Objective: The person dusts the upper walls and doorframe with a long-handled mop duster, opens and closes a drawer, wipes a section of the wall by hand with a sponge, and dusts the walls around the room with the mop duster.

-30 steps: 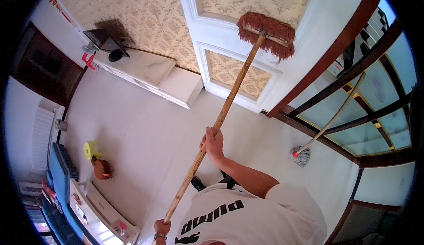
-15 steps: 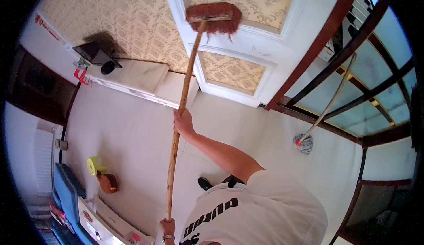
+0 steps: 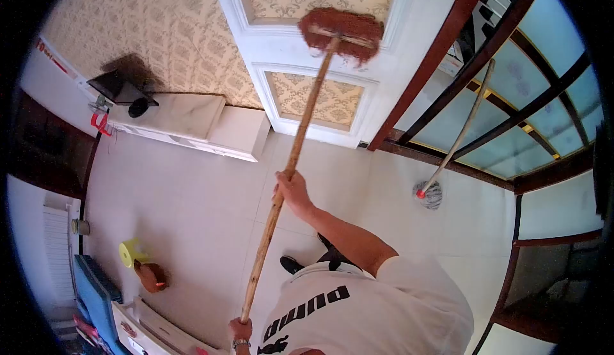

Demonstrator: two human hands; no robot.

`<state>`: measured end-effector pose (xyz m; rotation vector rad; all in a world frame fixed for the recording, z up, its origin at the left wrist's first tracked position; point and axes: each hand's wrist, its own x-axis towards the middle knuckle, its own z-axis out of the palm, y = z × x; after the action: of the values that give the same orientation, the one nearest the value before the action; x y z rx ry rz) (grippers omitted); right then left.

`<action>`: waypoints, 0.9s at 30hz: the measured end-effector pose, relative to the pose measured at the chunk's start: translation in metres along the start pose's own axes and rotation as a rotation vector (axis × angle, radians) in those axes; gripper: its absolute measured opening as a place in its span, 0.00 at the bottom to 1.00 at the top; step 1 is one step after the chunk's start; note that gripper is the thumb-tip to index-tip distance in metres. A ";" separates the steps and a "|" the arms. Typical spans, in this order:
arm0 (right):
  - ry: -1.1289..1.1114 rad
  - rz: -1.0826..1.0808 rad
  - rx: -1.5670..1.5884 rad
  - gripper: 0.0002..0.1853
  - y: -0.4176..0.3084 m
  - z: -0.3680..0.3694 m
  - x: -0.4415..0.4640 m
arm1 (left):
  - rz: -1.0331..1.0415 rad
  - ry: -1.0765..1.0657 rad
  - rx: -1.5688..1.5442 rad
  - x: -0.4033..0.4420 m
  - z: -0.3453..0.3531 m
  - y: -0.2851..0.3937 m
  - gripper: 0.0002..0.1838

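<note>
Both my hands grip a long wooden-handled broom (image 3: 304,121) with a reddish-brown bristle head. My right hand (image 3: 293,192) is closed around the middle of the handle. Lower down, my left hand (image 3: 240,331), with a watch on its wrist, wraps the near end. The handle slants up and away to the right. In the view, the bristle head overlaps a white door (image 3: 281,41) with patterned panels; I cannot tell whether it touches. The head is slightly blurred.
A string mop (image 3: 428,195) leans on a glass-paned partition (image 3: 515,80) at the right. Along the patterned wall runs a low white cabinet (image 3: 182,115) with a dark screen (image 3: 118,89). A yellow-green container (image 3: 131,252), a brown object (image 3: 150,277) and a blue seat (image 3: 96,284) stand left.
The bristle head has swung right across the door, and my right hand has moved right and slightly down with the handle. My left hand stays at the near end. The view has shifted a little.
</note>
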<state>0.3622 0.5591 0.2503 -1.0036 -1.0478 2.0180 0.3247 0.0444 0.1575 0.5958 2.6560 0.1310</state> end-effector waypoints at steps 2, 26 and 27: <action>0.028 0.006 0.112 0.11 -0.014 -0.005 -0.006 | 0.015 -0.004 -0.022 0.007 -0.002 0.000 0.13; 0.089 -0.115 -0.160 0.12 0.007 0.067 0.050 | -0.207 -0.124 -0.195 -0.022 -0.013 0.070 0.16; 0.080 -0.112 -0.161 0.12 0.008 0.074 0.056 | -0.203 -0.130 -0.233 -0.024 -0.016 0.071 0.17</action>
<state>0.2700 0.5730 0.2537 -1.0743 -1.2107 1.8123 0.3656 0.0977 0.1933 0.2498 2.5097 0.3254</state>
